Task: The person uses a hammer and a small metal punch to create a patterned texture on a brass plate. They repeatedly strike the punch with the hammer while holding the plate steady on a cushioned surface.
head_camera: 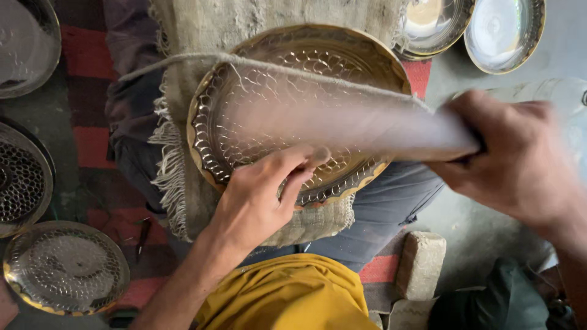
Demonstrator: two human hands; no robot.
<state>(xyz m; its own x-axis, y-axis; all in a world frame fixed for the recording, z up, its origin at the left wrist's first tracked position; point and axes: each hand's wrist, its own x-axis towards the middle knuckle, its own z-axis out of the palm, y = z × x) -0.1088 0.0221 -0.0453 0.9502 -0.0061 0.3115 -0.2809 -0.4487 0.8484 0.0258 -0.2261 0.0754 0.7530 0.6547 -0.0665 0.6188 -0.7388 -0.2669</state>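
Observation:
A round brass plate (342, 55) with a hammered scale pattern lies on a burlap cloth (202, 24) over my lap. A taut cord (183, 60) runs across its upper edge. My left hand (257, 198) presses down on the plate's lower part, fingertips on the pattern. My right hand (520, 159) grips the handle of a tool (367, 125) that is blurred by fast motion as it sweeps across the plate; its head cannot be made out.
Other patterned metal plates lie around: two at the top right (504, 30), one at the lower left (64, 269), a dark perforated one (21, 180) at the left edge. A stone block (422, 260) sits at the lower right on a red striped mat.

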